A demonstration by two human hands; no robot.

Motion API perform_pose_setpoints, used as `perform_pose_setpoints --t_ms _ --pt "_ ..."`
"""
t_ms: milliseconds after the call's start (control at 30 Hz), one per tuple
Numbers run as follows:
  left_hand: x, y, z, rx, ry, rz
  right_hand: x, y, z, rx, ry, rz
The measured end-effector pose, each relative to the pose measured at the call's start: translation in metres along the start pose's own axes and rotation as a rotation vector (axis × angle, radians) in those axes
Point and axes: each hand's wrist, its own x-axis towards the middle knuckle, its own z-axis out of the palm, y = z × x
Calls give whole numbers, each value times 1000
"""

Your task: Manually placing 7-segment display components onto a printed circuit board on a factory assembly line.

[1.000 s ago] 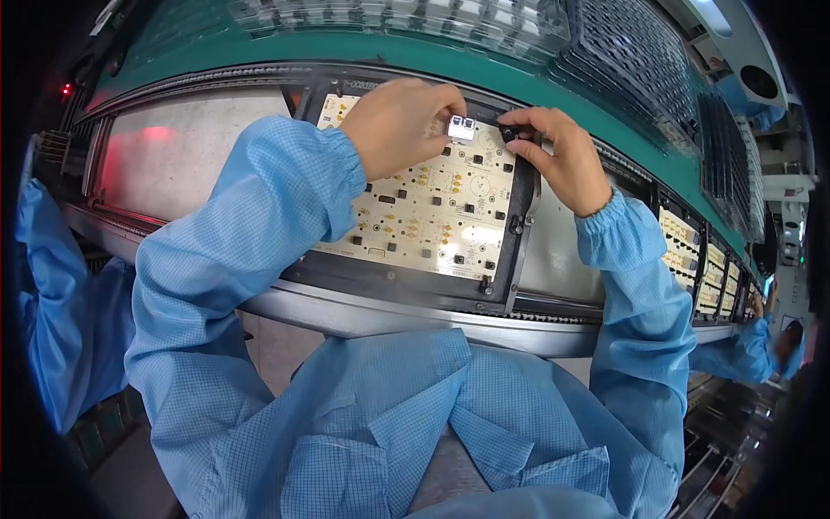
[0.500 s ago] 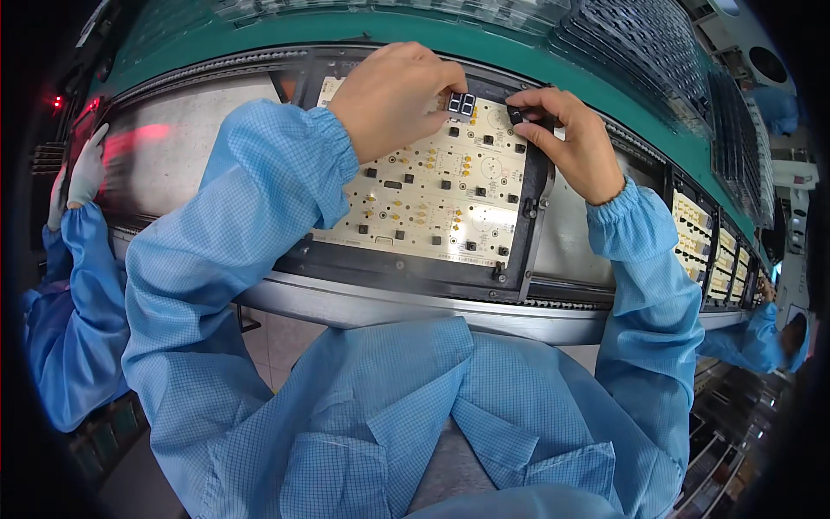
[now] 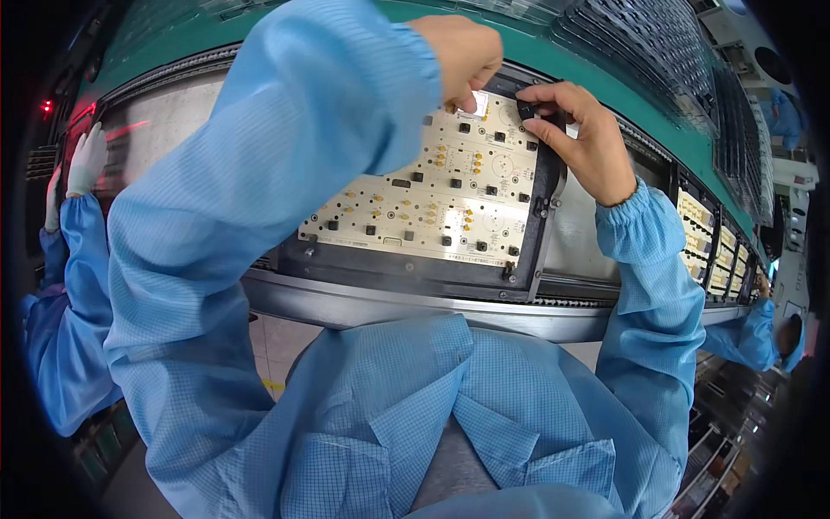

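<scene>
A cream circuit board (image 3: 432, 208) with rows of small black push buttons and yellow parts lies in a black carrier frame (image 3: 389, 268). My left hand (image 3: 462, 56) reaches over the board's far edge, fingers bent down and closed at a two-digit display (image 3: 481, 104). Glare whitens the display's face, and the hand covers part of it. At the far right corner of the board, my right hand (image 3: 581, 134) has thumb and forefinger closed around a small black clip (image 3: 525, 110). My left sleeve hides the board's far left part.
The carrier rests on a conveyor with a metal front rail (image 3: 415, 316). More boards (image 3: 696, 229) stand along the line to the right. Black trays (image 3: 635, 52) are stacked beyond the green surface (image 3: 415, 12). A person's white-gloved hand (image 3: 86, 160) is at the far left.
My left hand has moved farther away and turned, with its fingers pointing down at the display. Board and carrier have shifted slightly right in the picture. My right hand stays at the clip.
</scene>
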Motion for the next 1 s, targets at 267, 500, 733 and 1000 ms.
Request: perform_pose_setpoints --t_ms 267,500,733,1000 --pt "32 -2 -3 -9 -227 -91 -7 -3 -1 -7 14 -36" --pt "-33 -80 -71 124 950 173 -13 -2 -4 -122 50 -8" --pt "-51 -124 -144 333 353 -139 -8 1 -5 -208 21 -52" --pt "-24 -193 -184 446 64 -289 -6 0 -11 -269 -12 -94"
